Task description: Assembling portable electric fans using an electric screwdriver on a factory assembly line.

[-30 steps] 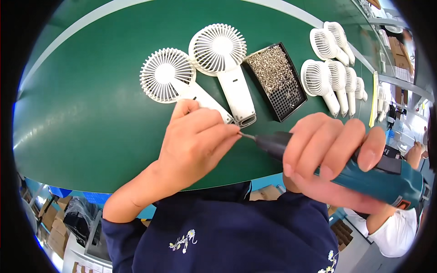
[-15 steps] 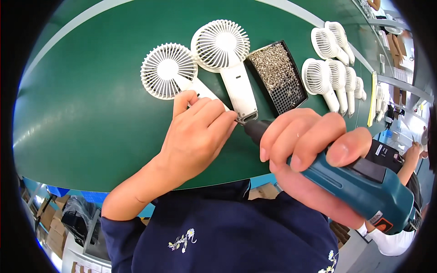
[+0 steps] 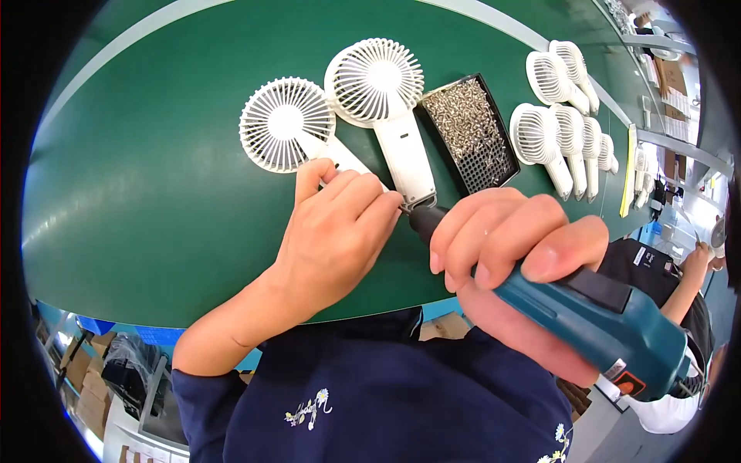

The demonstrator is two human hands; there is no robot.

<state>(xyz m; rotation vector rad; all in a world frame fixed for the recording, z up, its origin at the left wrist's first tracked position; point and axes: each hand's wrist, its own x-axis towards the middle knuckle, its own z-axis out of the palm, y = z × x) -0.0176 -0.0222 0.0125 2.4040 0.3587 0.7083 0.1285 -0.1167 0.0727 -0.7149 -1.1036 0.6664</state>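
"Since both hands crowd the same spot, what does each one have?"

"The right hand (image 3: 517, 247) has its fingers clamped around a teal electric screwdriver (image 3: 610, 328), whose black nose sticks out past them toward the left hand (image 3: 328, 243)."

"And the left fingers?"

"Bent and close together, over the handle of the nearer fan (image 3: 287, 122). The forefinger's tip is beside the screwdriver's nose. What is pinched underneath, I cannot tell; the hand itself hides it."

"So where exactly is that fan?"

"Its handle runs under the left fingers, and its round white grille lies beyond them, up and to the left."

"What else is within reach?"

"A second white fan (image 3: 405, 147) lies just past the left fingertips, its foot close to the screwdriver's nose and its grille against the first one. Beyond the right fingers is a black tray (image 3: 486, 174), heaped with small metal screws (image 3: 459, 108) at its far end."

"Anything farther off?"

"More white fans (image 3: 567, 147), grouped beyond the right fingers and to their right, on the same green table (image 3: 154, 216)."
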